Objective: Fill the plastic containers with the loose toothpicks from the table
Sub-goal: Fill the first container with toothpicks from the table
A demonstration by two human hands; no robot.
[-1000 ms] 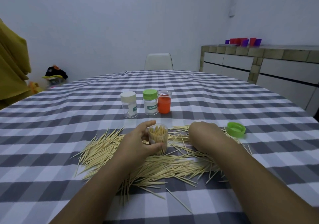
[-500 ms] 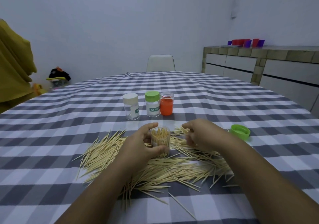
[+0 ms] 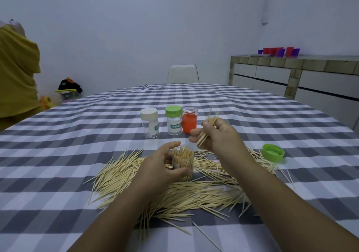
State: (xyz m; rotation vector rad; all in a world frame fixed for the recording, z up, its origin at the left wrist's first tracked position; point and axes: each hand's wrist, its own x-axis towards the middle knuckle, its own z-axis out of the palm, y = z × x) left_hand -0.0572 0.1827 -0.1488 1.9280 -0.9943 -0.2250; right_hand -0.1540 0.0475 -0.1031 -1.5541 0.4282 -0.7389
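A wide pile of loose toothpicks (image 3: 174, 191) lies on the checked tablecloth in front of me. My left hand (image 3: 161, 166) grips an open clear plastic container (image 3: 183, 159), upright on the pile and packed with toothpicks. Above and to its right, my right hand (image 3: 217, 133) pinches a small bundle of toothpicks (image 3: 206, 129), lifted off the table and tilted. Behind stand three more containers: a white-capped one (image 3: 150, 123), a green-capped one labelled TOOTHPICK (image 3: 173, 122) and an uncapped orange one (image 3: 189, 119).
A loose green cap (image 3: 273, 153) lies on the cloth to the right of the pile. The table (image 3: 58, 135) stretches far back to a white chair (image 3: 182, 74). A tiled counter (image 3: 295, 71) stands at the right, yellow cloth (image 3: 17, 71) at the left.
My right hand has risen from the pile with a bundle of toothpicks and moved toward the container. My left hand keeps its grip on the container. The camera has tilted slightly.
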